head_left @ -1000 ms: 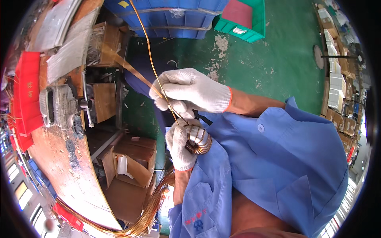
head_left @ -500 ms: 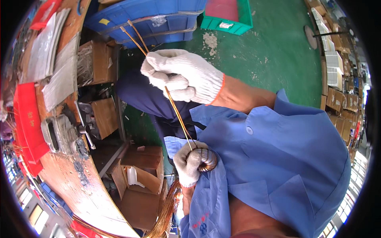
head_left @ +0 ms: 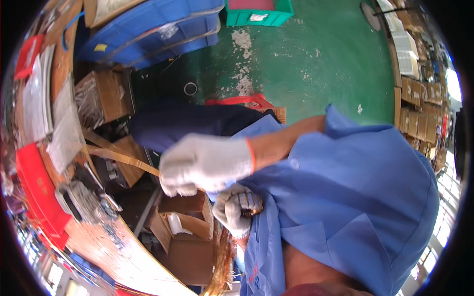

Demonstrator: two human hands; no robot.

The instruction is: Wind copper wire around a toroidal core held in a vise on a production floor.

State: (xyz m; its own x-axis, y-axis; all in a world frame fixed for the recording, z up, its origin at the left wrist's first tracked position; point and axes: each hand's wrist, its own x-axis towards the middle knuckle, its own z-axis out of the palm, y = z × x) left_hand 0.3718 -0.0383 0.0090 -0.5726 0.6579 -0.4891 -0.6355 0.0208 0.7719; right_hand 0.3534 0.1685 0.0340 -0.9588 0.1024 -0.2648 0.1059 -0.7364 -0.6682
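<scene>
My left hand (head_left: 229,213), in a whitish work glove, is closed round a ring-shaped coil (head_left: 252,203) wound with dark copper wire, held against the blue shirt. Just above and to the left of it is my right hand (head_left: 205,163), gloved in white with an orange cuff. Its fingers are closed on copper wires (head_left: 126,160), whose blurred ends stretch left over the bench edge. The stretch of wire between the two hands is hidden behind my right hand.
A wooden bench (head_left: 118,254) curves along the left, carrying a red cloth-like strip (head_left: 42,192) and a grey metal part (head_left: 79,200). Open cardboard boxes (head_left: 190,256) stand beneath. A copper wire bundle (head_left: 220,264) hangs at the bottom. Blue crates (head_left: 163,39) stand at the back.
My right hand has come down and left, close to my left hand. The wire ends have swung from pointing up to pointing left. The whole view has shifted slightly.
</scene>
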